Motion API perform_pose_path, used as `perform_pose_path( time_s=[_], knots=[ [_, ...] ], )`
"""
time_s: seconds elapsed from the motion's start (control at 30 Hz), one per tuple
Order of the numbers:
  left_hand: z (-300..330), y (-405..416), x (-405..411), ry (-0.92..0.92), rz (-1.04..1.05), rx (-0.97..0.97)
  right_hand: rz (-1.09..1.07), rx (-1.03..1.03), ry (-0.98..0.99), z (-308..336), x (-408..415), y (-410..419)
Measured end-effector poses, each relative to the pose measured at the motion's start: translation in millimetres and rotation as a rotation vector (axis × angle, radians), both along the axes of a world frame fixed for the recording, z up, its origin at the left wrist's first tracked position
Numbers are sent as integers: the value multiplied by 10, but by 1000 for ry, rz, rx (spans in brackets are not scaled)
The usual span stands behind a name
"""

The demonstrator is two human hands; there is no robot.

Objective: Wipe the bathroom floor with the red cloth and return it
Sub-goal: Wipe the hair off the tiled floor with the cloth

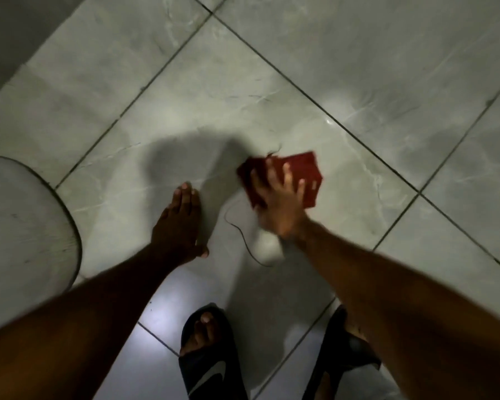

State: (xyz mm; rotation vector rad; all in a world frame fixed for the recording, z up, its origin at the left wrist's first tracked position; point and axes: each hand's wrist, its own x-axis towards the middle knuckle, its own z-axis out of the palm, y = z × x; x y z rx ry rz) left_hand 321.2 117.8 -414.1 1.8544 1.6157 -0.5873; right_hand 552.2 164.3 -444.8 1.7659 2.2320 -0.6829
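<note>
A folded red cloth (302, 171) lies flat on the grey tiled floor (373, 82) near the middle of the view. My right hand (280, 197) presses down on it with the fingers spread over its near left part; the hand is blurred by motion. A loose dark thread (243, 238) trails from the cloth toward me. My left hand (181, 223) rests flat on the tile to the left of the cloth, fingers together, with nothing in it.
A round pale fixture (20, 223) bulges in at the left edge. My two feet in dark slides (211, 368) stand at the bottom, just behind my arms. Dark grout lines cross the tiles diagonally. A darker wall or step (12, 33) fills the top left corner.
</note>
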Motion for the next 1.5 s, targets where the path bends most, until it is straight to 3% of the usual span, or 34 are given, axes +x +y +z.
perform_pose_path(
  time_s=[0.13, 0.2, 0.27, 0.33, 0.43, 0.5, 0.57, 0.63, 0.7, 0.77, 0.8, 0.87, 0.93, 1.0, 1.03, 1.1, 1.2, 1.27, 1.3, 1.33, 1.43, 1.5],
  knots=[
    [57, 29, 21, -9, 2, -15, 484, -35, 76, 118, 212, -1311],
    [85, 20, 49, -1, 10, -28, 813, -99, 60, 180, 584, -1362],
    [72, 25, 60, 7, 14, -8, 941, -44, 65, 135, 739, -970],
    [40, 33, 46, 7, 14, -9, 842, 64, 73, 77, 588, -473],
    [24, 25, 30, 11, 8, 2, 481, 103, 69, -3, 5, 206],
    [22, 23, 36, 12, 11, 9, 297, 56, 69, 14, -374, 307],
    [42, 21, 48, 8, 6, 16, 297, 82, 66, 18, -493, -25],
    [76, 23, 49, 5, -11, 23, 512, 58, 72, 74, -265, -638],
    [104, 17, 53, 13, -20, 23, 941, 33, 81, 155, 177, -944],
    [92, 13, 51, 16, -26, 26, 1316, 61, 102, 133, 514, -562],
    [77, 7, 40, 16, -29, 30, 1381, 124, 124, 97, 549, -255],
    [43, -1, 23, 16, -42, 34, 1112, 238, 122, 38, 496, 443],
    [35, -4, 14, 23, -41, 20, 586, 121, 19, 46, 407, 1016],
    [31, 8, 21, 26, -27, 3, 154, 10, 13, 64, 309, 1069],
    [34, 16, 25, 26, -25, 0, 72, 25, 8, 84, 239, 879],
    [60, 21, 39, 26, -17, -8, 137, 110, 39, 93, 258, 123],
    [92, 37, 63, 35, -16, -15, 667, 81, 52, 190, 740, -1250],
    [86, 31, 64, 49, -21, -16, 940, 29, 54, 163, 1321, -1267],
    [69, 31, 64, 53, -26, -8, 946, 55, 12, 142, 1524, -1082],
    [55, 29, 57, 54, -27, -9, 844, 94, -28, 87, 1673, -890],
    [41, 28, 47, 56, -24, 2, 126, 85, -89, 22, 1971, -363],
    [35, 34, 65, 54, -42, 3, -233, 43, -44, 16, 2066, -232]
  ],
)
